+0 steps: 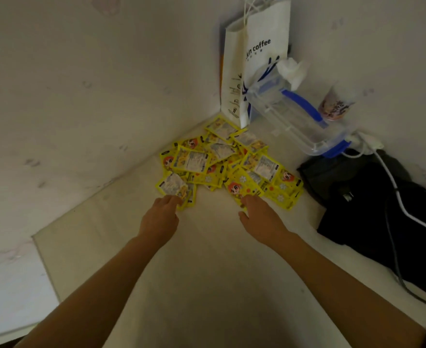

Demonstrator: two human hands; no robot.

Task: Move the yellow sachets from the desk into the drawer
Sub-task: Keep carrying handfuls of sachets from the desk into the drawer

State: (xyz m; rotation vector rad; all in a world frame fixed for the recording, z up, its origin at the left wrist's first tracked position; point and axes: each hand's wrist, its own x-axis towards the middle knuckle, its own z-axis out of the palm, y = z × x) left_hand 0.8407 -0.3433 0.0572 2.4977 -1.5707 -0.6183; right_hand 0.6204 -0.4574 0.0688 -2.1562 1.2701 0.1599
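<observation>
From the head view, the yellow sachets [228, 163] lay in a loose overlapping heap on the bench [206, 259], pushed toward the corner where the two walls met. My left hand [160, 217] reached the near left edge of the heap, and its grip looked narrow, fingertips curled onto the nearest sachet there, though I could not tell whether it was lifted. My right hand [260, 217] rested at the near right edge, fingers fairly straight, touching a sachet and holding nothing. Behind the heap stood a white paper bag [257, 59], with a clear plastic box [294, 116] and a dark bag [372, 202] to the right. The drawer was not in sight. I judged this the gathering step: next I needed to rake the sachets together and close both hands on a bunch.
</observation>
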